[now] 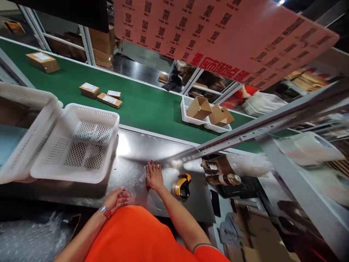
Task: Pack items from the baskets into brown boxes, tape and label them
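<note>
My right hand [155,177] lies palm down on the steel worktable [131,153], its fingers stretched forward. What looks like thin clear film shows on the metal beside it; whether the palm covers anything is hidden. Close to the right of that hand stands a yellow and black tape dispenser [182,186]. Near the table's front edge, in front of my body, my left hand [118,199] hangs with loosely bent fingers apart and nothing visible in it. A watch [105,211] is on the left wrist.
An empty white plastic basket [109,174] sits at the left beside stacked baskets [40,145]. Behind runs a green conveyor [141,105] with small cartons [89,90] and baskets of open boxes [193,120]. A metal post [245,127], bottle [223,179] and phone [215,202] are right.
</note>
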### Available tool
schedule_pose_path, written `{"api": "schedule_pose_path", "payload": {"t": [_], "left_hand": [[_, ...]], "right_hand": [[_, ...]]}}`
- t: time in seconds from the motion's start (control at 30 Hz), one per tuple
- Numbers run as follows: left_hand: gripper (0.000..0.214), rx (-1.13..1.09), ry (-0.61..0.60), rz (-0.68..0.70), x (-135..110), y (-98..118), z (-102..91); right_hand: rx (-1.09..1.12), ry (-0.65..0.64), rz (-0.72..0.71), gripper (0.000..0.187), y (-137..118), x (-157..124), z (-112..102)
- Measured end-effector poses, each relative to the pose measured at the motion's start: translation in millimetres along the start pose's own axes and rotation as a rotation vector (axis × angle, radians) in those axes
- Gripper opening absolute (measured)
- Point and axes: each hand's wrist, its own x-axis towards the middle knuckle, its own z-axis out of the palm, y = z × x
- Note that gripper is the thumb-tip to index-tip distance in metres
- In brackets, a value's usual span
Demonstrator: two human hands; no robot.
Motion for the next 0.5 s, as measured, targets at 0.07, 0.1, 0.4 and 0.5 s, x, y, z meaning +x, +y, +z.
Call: {"api": "schedule_pose_path", "payload": {"t": [0.07,0.1,0.4,0.5], "left_hand": [[0.015,0.007,0.006,0.016,4,-11,1.5],[0.019,0.033,-0.003,0.026,8,-17,2.2],[0.082,0.453,-0.098,0.588,79,-39,72.6],[0.093,0.402,-0.203,0.655,110,-38,123.9]], "right_hand": [[0.013,-0.007,-0.021,0.077,2,0,3],[0.027,-0.014,-0.033,0.078,4,1,4],[0.713,0.203,0.152,0.098,52,0,21],[1.056,0.263,0.305,0.11,66,-13,27]]}}
